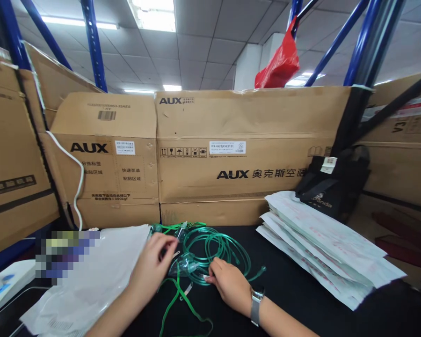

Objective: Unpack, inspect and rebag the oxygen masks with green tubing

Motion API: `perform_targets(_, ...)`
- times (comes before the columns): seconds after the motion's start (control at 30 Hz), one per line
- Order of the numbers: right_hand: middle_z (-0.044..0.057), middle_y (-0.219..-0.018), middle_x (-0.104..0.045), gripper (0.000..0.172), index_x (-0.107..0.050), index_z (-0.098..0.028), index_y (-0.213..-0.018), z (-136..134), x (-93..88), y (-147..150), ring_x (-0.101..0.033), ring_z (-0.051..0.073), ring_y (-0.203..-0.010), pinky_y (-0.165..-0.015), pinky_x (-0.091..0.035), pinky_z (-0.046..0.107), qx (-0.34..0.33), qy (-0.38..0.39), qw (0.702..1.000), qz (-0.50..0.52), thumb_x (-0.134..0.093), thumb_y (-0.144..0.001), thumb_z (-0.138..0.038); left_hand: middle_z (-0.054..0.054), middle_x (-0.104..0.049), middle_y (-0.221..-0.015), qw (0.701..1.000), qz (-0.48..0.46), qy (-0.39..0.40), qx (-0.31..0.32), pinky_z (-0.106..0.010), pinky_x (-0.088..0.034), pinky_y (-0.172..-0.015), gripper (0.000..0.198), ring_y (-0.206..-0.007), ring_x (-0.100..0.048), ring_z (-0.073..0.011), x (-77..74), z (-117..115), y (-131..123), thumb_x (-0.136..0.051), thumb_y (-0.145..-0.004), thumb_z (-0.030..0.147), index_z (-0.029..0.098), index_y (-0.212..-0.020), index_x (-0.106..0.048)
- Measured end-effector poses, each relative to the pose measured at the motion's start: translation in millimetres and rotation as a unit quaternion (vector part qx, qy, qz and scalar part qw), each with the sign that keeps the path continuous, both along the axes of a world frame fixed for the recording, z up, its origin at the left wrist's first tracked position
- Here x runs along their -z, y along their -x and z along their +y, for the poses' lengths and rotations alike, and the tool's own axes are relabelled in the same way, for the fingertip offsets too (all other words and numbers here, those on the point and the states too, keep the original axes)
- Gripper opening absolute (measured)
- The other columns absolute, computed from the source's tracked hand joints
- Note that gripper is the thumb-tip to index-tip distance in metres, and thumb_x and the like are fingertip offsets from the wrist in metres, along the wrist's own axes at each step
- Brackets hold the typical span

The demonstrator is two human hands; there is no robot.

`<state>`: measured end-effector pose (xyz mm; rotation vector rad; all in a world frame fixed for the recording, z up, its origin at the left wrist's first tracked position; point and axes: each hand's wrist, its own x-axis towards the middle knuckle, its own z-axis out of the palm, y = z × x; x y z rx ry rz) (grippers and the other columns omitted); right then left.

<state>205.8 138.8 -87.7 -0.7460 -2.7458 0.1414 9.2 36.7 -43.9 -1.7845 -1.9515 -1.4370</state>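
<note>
A clear green oxygen mask point(185, 264) lies on the black tabletop between my hands, beside a loose coil of green tubing point(217, 241). My left hand point(156, 257) is left of the mask, fingers curled in a pinch; whatever they hold is hidden. With its fingertips closed at the lower edge of the coil, my right hand point(229, 285) has a small pale piece showing at them, too small to name. A green elastic strap point(178, 295) trails toward me, near a thin metal strip point(186, 291). More clear mask parts point(181, 230) and green strap lie behind.
A stack of white paper-and-film packages point(323, 243) lies at right, before a black bag point(331, 187). White plastic packaging point(101, 267) covers the left side. Large cardboard boxes point(210, 178) wall off the back, and a white cable point(80, 182) hangs at left.
</note>
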Motion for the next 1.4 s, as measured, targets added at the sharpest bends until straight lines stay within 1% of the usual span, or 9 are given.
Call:
perform_targets(0.2,0.002,-0.082,-0.052,0.01,-0.047,-0.02,-0.078,0.0,-10.5,0.8,-0.053,0.013,-0.065,-0.058,-0.039,0.022,0.01,0.077,0.995,0.059,-0.042,-0.085,-0.025,-0.008,-0.057,-0.088,0.988,-0.027,0.149,0.025,-0.036,-0.039,-0.079,0.039,-0.088,-0.051,-0.0258,57.0,10.2,-0.7,-0.063,-0.065,0.042,0.019,-0.097,-0.061)
perform_targets(0.33,0.001,-0.078,-0.05,0.016,-0.046,-0.02,-0.076,-2.3,-15.4,-2.6,-0.05,0.012,-0.066,-0.061,-0.04,0.024,0.007,0.153,0.975,0.161,-0.04,-0.086,-0.03,-0.002,-0.057,-0.071,0.983,-0.095,0.144,0.056,-0.03,-0.038,-0.068,0.017,-0.075,-0.05,-0.0216,56.1,8.5,1.3,-0.07,-0.058,0.03,0.021,-0.069,-0.062)
perform_targets(0.43,-0.002,-0.063,-0.047,0.023,-0.045,-0.02,-0.072,-4.1,-15.0,-1.8,-0.045,0.01,-0.055,-0.052,-0.038,0.021,0.01,0.269,0.931,0.247,-0.041,-0.084,-0.039,0.001,-0.056,-0.063,0.971,-0.192,0.132,0.06,-0.027,-0.037,-0.062,0.017,-0.065,-0.049,-0.0177,45.3,6.5,-4.0,-0.071,-0.057,0.028,0.019,-0.058,-0.057)
perform_targets(0.5,-0.005,-0.055,-0.045,0.029,-0.042,-0.02,-0.073,-8.1,-13.4,0.4,-0.038,0.007,-0.042,-0.04,-0.031,0.019,0.01,0.378,0.879,0.29,-0.043,-0.081,-0.047,0.002,-0.055,-0.058,0.938,-0.313,0.128,0.081,-0.025,-0.037,-0.057,0.02,-0.059,-0.049,-0.0145,40.7,5.3,-10.5,-0.073,-0.055,0.029,0.018,-0.059,-0.056)
perform_targets(0.6,-0.007,-0.052,-0.048,0.036,-0.041,-0.02,-0.073,-20.6,-11.6,4.6,-0.032,0.004,-0.032,-0.031,-0.025,0.016,-0.002,0.5,0.805,0.321,-0.049,-0.074,-0.055,0.0,-0.061,-0.06,0.84,-0.501,0.138,0.158,-0.024,-0.04,-0.054,0.027,-0.055,-0.052,-0.0128,39.5,1.9,-22.1,-0.075,-0.051,0.031,0.016,-0.065,-0.058)
perform_targets(0.7,-0.006,-0.051,-0.05,0.038,-0.042,-0.019,-0.071,-35.4,-10.7,8.8,-0.039,0.004,-0.034,-0.033,-0.031,0.016,-0.026,0.55,0.775,0.31,-0.057,-0.068,-0.054,-0.004,-0.067,-0.069,0.736,-0.626,0.149,0.209,-0.027,-0.045,-0.063,0.032,-0.063,-0.06,-0.0149,42.4,-3.4,-32.6,-0.079,-0.048,0.026,0.014,-0.072,-0.061)
perform_targets(0.83,-0.005,-0.053,-0.051,0.036,-0.044,-0.019,-0.067,-43.4,-10.2,13.0,-0.047,0.006,-0.043,-0.043,-0.038,0.019,-0.042,0.564,0.762,0.315,-0.063,-0.066,-0.049,-0.004,-0.068,-0.067,0.679,-0.674,0.16,0.242,-0.025,-0.045,-0.067,0.032,-0.065,-0.062,-0.0148,43.7,-9.0,-37.9,-0.08,-0.044,0.014,0.013,-0.072,-0.064)
perform_targets(1.03,-0.002,-0.059,-0.055,0.033,-0.047,-0.018,-0.068,-34.9,-13.1,12.8,-0.051,0.01,-0.055,-0.056,-0.041,0.024,-0.066,0.553,0.762,0.33,-0.062,-0.069,-0.047,-0.007,-0.071,-0.077,0.671,-0.675,0.17,0.255,-0.025,-0.045,-0.076,0.024,-0.075,-0.064,-0.0154,32.3,-14.2,-32.2,-0.075,-0.055,0.011,0.013,-0.077,-0.067)
perform_targets(1.4,-0.005,-0.052,-0.047,0.037,-0.047,-0.016,-0.062,-26.9,-7.7,12.3,-0.041,0.007,-0.048,-0.047,-0.032,0.02,-0.046,0.526,0.798,0.289,-0.067,-0.062,-0.047,-0.011,-0.068,-0.093,0.664,-0.646,0.198,0.319,-0.029,-0.041,-0.085,0.03,-0.089,-0.061,-0.0178,23.4,-16.6,-25.6,-0.068,-0.064,0.011,0.012,-0.093,-0.065)
